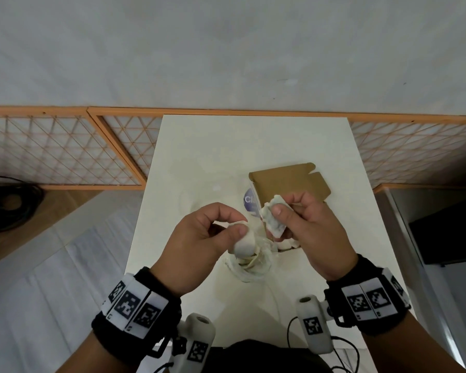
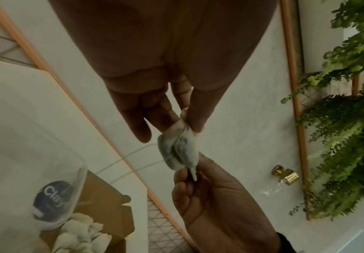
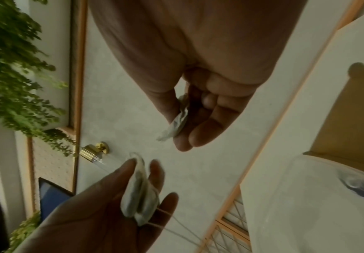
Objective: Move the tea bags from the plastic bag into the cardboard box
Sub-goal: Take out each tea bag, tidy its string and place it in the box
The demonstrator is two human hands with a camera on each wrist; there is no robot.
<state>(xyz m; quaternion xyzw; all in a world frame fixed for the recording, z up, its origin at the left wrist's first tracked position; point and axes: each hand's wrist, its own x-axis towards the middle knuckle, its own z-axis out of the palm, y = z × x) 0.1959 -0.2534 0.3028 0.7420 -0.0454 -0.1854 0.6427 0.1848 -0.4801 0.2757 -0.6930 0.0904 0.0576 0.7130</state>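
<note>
1. Two tea bags are held above the table: one is pinched by the left hand, the other tea bag by the right hand.
2. The cardboard box lies just beyond the right hand, on its far side, so that hand is nearer; the pinched bag's long axis runs near-to-far.
3. The plastic bag lies below, between the hands.
4. Only the left wrist view shows more tea bags beside the box, possibly inside the clear plastic.
</note>
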